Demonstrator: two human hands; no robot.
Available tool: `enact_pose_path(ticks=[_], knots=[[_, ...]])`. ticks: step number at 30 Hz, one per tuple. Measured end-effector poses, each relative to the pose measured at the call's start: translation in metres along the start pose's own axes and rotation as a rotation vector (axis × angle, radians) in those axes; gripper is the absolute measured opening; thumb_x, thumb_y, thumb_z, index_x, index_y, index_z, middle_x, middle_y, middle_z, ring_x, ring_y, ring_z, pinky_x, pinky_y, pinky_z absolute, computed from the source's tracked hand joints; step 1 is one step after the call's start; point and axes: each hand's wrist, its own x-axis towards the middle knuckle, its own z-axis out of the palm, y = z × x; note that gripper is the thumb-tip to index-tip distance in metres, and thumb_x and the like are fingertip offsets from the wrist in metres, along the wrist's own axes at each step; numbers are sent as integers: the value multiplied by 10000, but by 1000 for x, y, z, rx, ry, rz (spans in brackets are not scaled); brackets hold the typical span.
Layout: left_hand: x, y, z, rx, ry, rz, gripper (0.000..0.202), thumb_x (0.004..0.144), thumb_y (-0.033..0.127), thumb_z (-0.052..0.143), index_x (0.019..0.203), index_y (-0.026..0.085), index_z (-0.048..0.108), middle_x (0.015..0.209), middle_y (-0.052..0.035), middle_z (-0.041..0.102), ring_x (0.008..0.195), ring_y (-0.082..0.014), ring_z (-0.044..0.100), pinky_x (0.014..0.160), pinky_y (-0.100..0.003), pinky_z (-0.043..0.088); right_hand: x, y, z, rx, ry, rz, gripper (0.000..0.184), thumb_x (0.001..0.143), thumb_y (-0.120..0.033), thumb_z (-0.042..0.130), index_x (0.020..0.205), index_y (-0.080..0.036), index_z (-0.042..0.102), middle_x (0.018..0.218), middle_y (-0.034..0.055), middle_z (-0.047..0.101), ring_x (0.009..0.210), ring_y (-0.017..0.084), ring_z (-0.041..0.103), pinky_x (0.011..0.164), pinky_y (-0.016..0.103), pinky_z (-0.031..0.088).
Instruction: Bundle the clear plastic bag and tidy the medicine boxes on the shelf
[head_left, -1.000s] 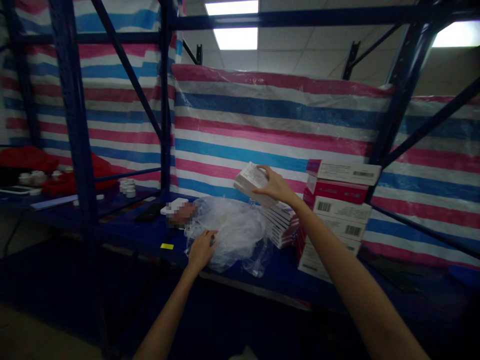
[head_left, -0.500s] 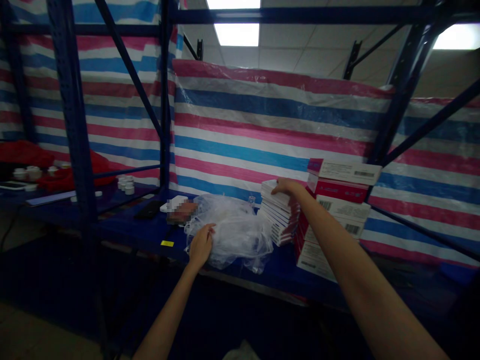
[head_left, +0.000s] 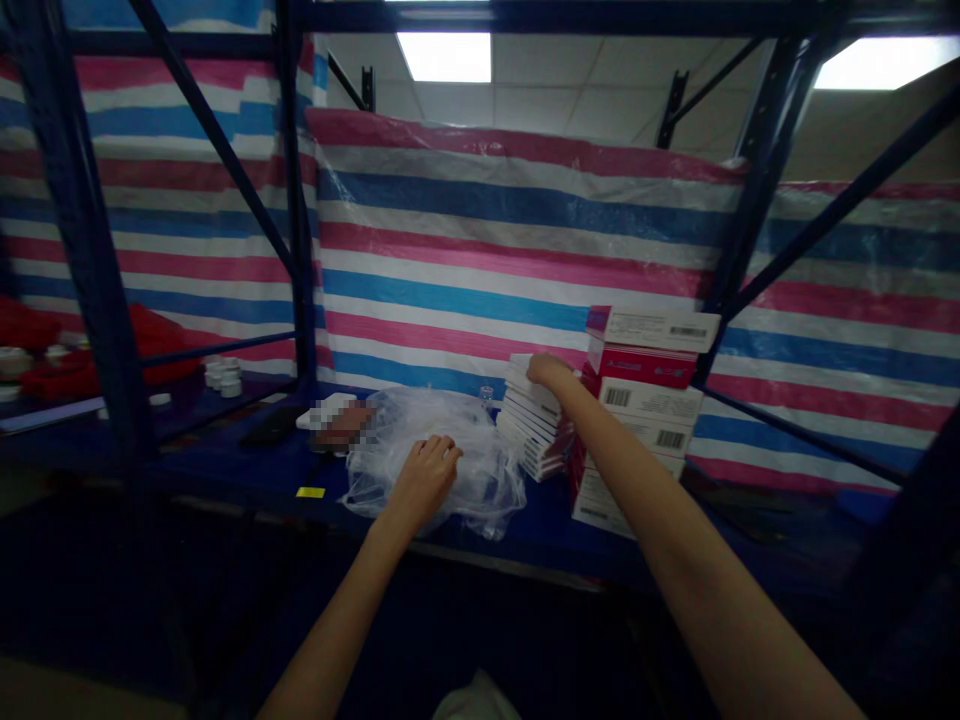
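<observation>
tall box stack blocking right, shelf front open

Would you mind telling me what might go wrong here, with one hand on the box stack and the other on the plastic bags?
1. The right hand rests on a stack of thin boxes whose edges look staggered; a push might slide the top ones off.
2. The left hand presses on loose plastic bags beside that stack; dragging them could snag it.
3. The taller pile of boxes looks uneven; the forearm may bump it.
</observation>
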Motion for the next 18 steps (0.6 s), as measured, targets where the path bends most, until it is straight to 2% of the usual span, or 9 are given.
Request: enact_pose_path(ticks=[4,6,9,11,12,14,15,16,18], knots=[[5,30,17,-142,-118,78,533,808,509,439,1254,222,399,1208,-91,487,1116,-245,420,941,-390,307,-14,-12,0,-13,85,-31,360,847,-274,504,1169,-117,483,1210,146,483,1096,261,471,902,488,383],[7,36,30,-157,-178,104,591,769,548,477,1253,217,403,1218,-100,486,1123,-259,420,944,-402,309,-39,-15,1,-9,177,-120,380,842,-202,474,1210,-106,464,1282,187,428,1187,298,385,967,511,296],[12,35,50,-157,-194,96,434,805,457,479,1166,216,482,1175,-84,519,1090,-243,447,922,-385,334,-104,5,12,90,488,-453,384,858,-209,371,1230,-202,464,1275,89,473,1178,241,409,998,430,294],[14,29,61,-191,-170,73,322,855,377,417,1119,217,511,1138,-64,542,1060,-212,467,914,-358,345,-150,45,25,185,766,-522,328,851,-274,348,1108,-283,550,1094,38,593,1050,222,517,923,398,386],[15,26,66,-219,-157,59,300,871,352,388,1104,217,519,1122,-58,551,1049,-198,474,914,-346,347,-167,72,32,247,956,-433,321,851,-307,316,1044,-295,572,998,44,618,975,225,555,876,406,423],[14,21,73,-278,-145,32,286,883,335,359,1079,218,532,1107,-50,559,1037,-182,484,916,-332,351,-184,135,44,451,1399,31,365,855,-326,227,967,-275,571,915,89,610,886,243,582,789,431,463],[14,21,76,-306,-142,19,283,882,335,361,1070,220,538,1104,-48,561,1034,-180,488,915,-330,353,-181,167,50,545,1404,234,338,845,-326,260,998,-266,555,983,103,597,939,260,565,783,436,467],[13,21,78,-329,-142,7,278,878,339,371,1062,224,545,1100,-46,564,1031,-179,492,915,-330,355,-173,196,55,647,1360,319,314,825,-323,303,1004,-248,550,1019,112,587,949,265,560,743,422,484],[12,24,80,-364,-146,-3,266,865,345,397,1047,237,559,1089,-40,573,1026,-184,497,915,-338,357,-144,239,67,833,1092,309,275,778,-308,370,948,-209,562,1014,106,595,917,252,573,682,389,502]])
